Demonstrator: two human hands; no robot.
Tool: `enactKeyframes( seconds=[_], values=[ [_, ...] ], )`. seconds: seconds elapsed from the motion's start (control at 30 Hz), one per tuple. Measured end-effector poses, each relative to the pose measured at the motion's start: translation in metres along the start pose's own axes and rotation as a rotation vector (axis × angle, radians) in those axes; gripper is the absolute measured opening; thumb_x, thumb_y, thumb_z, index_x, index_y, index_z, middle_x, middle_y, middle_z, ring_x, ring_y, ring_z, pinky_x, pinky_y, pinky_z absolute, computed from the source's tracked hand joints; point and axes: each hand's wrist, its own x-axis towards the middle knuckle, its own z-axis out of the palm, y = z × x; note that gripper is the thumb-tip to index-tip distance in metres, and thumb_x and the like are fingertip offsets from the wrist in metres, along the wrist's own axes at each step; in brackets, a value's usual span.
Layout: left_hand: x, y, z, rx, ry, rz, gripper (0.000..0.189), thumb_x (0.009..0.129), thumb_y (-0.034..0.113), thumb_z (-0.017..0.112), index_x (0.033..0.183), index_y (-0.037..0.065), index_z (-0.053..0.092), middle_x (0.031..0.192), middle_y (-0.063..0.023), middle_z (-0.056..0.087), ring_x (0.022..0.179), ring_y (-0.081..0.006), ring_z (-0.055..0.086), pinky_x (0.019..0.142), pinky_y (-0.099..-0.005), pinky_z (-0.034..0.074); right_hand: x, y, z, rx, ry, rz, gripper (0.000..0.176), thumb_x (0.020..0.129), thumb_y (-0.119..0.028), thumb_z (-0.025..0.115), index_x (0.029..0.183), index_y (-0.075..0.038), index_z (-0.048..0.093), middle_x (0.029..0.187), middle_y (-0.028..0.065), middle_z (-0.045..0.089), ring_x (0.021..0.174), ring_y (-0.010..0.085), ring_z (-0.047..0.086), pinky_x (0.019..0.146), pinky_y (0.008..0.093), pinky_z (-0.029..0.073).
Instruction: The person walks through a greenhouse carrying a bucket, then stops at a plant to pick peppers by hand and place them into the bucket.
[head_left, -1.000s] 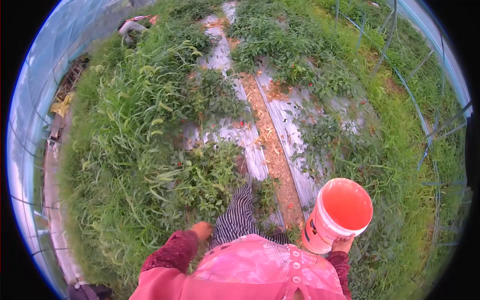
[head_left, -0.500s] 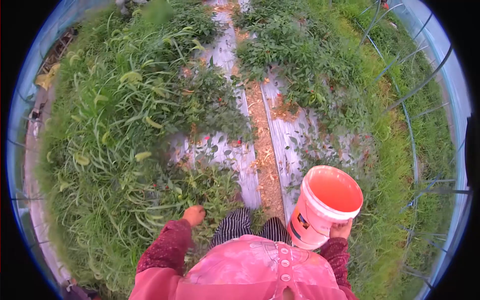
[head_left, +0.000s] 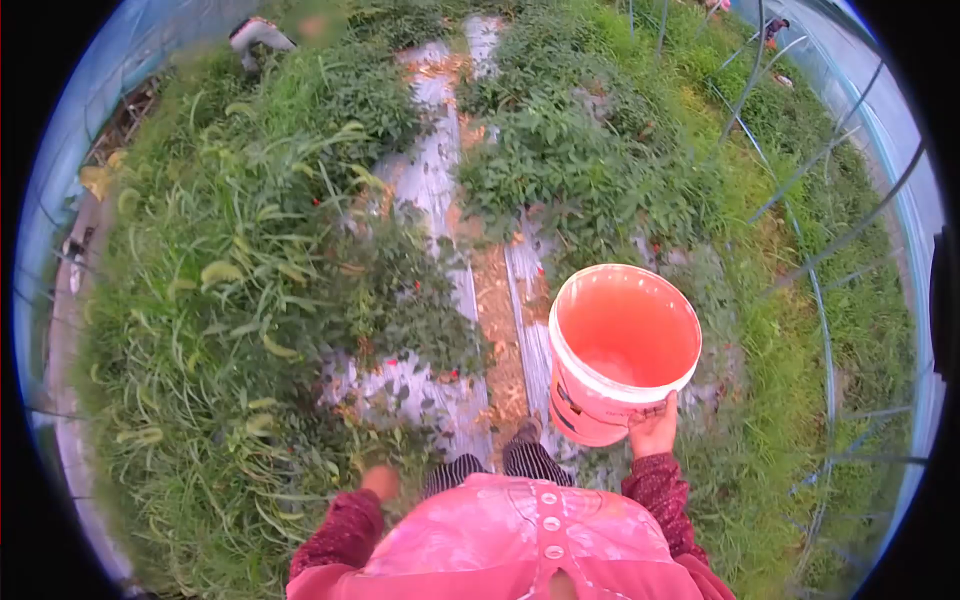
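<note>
My right hand [head_left: 654,430] grips a pink plastic bucket [head_left: 602,402] by its side, just below the near rim. The bucket is tilted so that I look into its mouth, and nothing shows inside. Low beside my left thigh, my left hand [head_left: 380,482] hovers near the leafy plants [head_left: 395,435]. Its fingers are smeared and I cannot make out whether they hold anything. Small red fruits [head_left: 455,374] show among the leaves ahead of me.
Pale plastic mulch [head_left: 432,185] covers the beds, with a strip of straw-coloured litter [head_left: 497,350] between them. Tall grassy weeds [head_left: 230,270] crowd the left. Thin hoops [head_left: 800,190] and a blue hose [head_left: 817,290] run along the right. Another person [head_left: 260,42] bends at the far left.
The bucket has moved up and forward with my right hand, its mouth turned more toward me. My left hand has drawn back nearer my body. The view has shifted, and a foot has come forward.
</note>
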Motion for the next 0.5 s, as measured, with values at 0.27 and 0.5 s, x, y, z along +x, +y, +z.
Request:
enactKeyframes(
  seconds=[0.27,0.5],
  values=[
    [0.022,0.107,-0.122,-0.413,0.147,-0.087,0.028,0.077,0.026,0.051,0.094,0.006,0.06,0.085,-0.0198,0.062,0.081,-0.0378,0.06,0.071,-0.0456,0.047,0.116,-0.022,0.106,-0.208,-0.08,0.103,0.024,0.087,-0.038,0.052,0.092,-0.015,0.054,0.076,-0.0073,0.054,0.063,0.0063,0.045,0.051,0.021,0.032],
    [0.078,0.044,-0.107,-0.418,0.046,-0.079,0.038,0.076,0.026,0.051,0.11,0.01,0.054,0.09,-0.0192,0.063,0.081,-0.0359,0.061,0.07,-0.0442,0.048,0.199,0.022,0.246,-0.42,-0.222,0.12,0.029,0.085,-0.043,0.052,0.097,-0.017,0.052,0.082,-0.0046,0.052,0.071,0.0079,0.046,0.055,0.0233,0.034]
  ],
)
